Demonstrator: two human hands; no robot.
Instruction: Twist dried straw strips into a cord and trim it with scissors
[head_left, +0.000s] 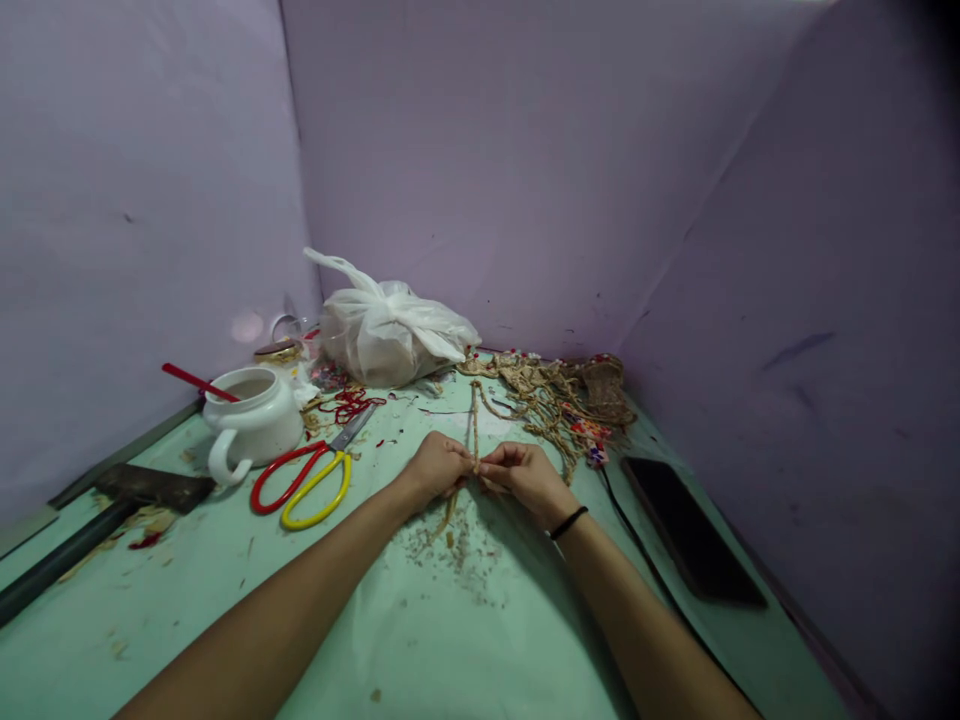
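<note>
A thin tan braided cord (475,420) runs from the middle of the table toward me, and both my hands meet at its near end. My left hand (439,466) is closed, pinching the cord from the left. From the right, my right hand (527,476) pinches it between thumb and fingers; a black band circles that wrist. A loose tan strand (448,512) hangs below the left fingers. The exact grip at the fingertips is partly hidden. Scissors (315,478) with one red and one yellow handle lie left of my left hand.
At left stand a white mug (259,410) with a red stick and a hammer (142,490). A tied white plastic bag (394,330) sits at the back, beside a heap of braided cords (562,395). A dark phone (690,530) and black cable (637,540) lie right.
</note>
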